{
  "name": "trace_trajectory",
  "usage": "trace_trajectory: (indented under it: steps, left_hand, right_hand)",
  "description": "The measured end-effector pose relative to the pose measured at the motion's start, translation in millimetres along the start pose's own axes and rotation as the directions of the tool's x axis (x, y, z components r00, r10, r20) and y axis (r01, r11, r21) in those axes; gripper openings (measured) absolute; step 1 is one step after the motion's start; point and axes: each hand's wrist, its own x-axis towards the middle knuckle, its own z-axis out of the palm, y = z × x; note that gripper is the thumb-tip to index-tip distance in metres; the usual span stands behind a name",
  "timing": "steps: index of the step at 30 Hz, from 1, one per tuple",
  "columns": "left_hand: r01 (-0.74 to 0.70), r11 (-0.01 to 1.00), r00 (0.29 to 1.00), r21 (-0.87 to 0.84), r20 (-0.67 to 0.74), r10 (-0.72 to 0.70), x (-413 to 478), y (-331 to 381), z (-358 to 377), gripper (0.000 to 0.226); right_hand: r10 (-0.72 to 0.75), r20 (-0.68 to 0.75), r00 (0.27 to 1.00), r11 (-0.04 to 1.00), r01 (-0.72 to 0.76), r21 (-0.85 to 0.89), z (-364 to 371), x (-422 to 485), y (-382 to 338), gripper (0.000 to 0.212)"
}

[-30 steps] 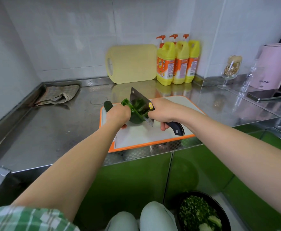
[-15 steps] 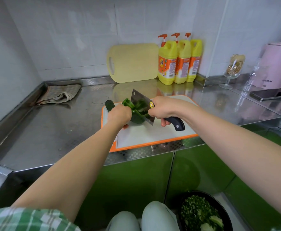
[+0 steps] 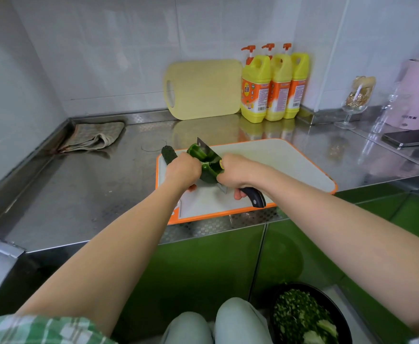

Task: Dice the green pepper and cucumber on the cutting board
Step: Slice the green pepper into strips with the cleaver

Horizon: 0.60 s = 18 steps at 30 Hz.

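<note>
In the middle of the frame, on a white cutting board [image 3: 278, 165] with an orange rim, the green pepper [image 3: 207, 171] sits between the two hands, near the board's left edge. The left hand [image 3: 183, 170] holds the pepper from the left side with its fingers curled down and mostly hidden under the knuckles. The right hand [image 3: 235, 170] has its fingers wrapped tightly round the black handle of a cleaver [image 3: 207, 151], whose blade is set into the opened pepper and angles up and to the left. The cucumber [image 3: 168, 153] lies on the board's upper left corner, just behind the left hand, which hides its near end. The board rests on a steel counter [image 3: 79, 182]. At the upper centre a pale yellow board [image 3: 203, 89] leans on the tiled wall beside three yellow detergent bottles [image 3: 274, 88]. A folded cloth [image 3: 94, 136] lies at the left, and a phone [image 3: 412, 140] at the right edge. A black bowl [image 3: 342, 316] of chopped greens sits at the lower right.
</note>
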Motion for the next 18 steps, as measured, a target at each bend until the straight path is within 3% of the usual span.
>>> trace_trajectory:
  steps: [7,10,15,18]
  left_hand:
    - [-0.026,0.995,0.999,0.092,0.046,0.022,0.3,-4.4,0.3,0.028]
    - [0.021,0.999,1.000,-0.049,0.014,-0.020,4.7,-7.3,0.7,0.009]
    - [-0.056,0.997,0.991,-0.050,0.120,0.062,4.4,-16.0,-6.3,0.018]
    - [-0.089,0.991,0.991,-0.101,0.093,0.098,2.8,-21.1,-8.3,0.019]
  right_hand:
    - [-0.006,0.005,1.000,0.999,0.006,0.041,-2.1,-1.1,8.2,0.011]
    - [-0.008,-0.030,1.000,1.000,0.009,0.017,3.4,3.0,7.2,0.007]
    - [-0.008,-0.044,0.999,1.000,0.009,0.022,4.2,10.8,2.9,0.004]
    - [-0.023,-0.085,0.996,0.995,0.030,0.091,4.0,11.6,6.7,0.003]
